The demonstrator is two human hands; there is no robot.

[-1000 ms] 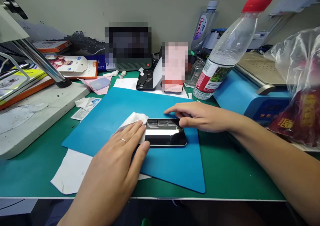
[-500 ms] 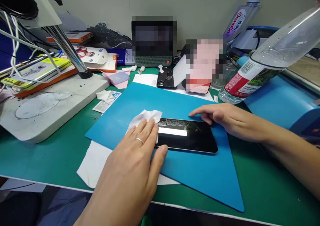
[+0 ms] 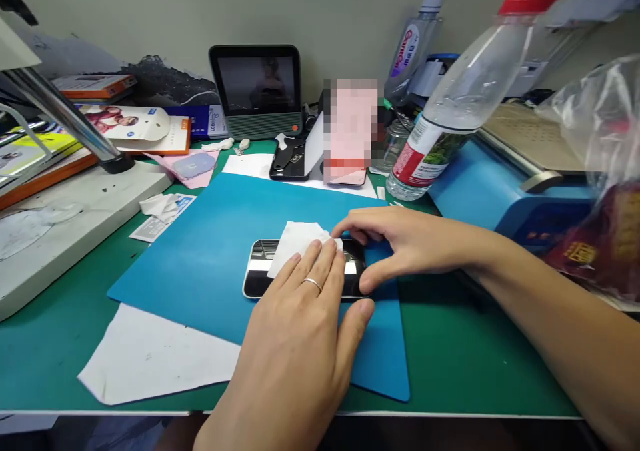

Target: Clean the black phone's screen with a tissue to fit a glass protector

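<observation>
Phone (image 3: 256, 284): seemingly mid-wipe | left hand (image 3: 300, 314) flat on tissue (image 3: 296, 239); right hand (image 3: 403, 238) spread about 3 o'clock end | next stroke wants steady bracing

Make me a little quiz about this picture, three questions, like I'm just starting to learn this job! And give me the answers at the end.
1. Fill the gap: the left hand lies on a white ____ on top of the phone.
2. True or false: the ring is on the right hand.
3. Pick one: what colour is the mat under the phone? A) red B) yellow C) blue

Key:
1. tissue
2. False, it is on the left hand.
3. C
</observation>
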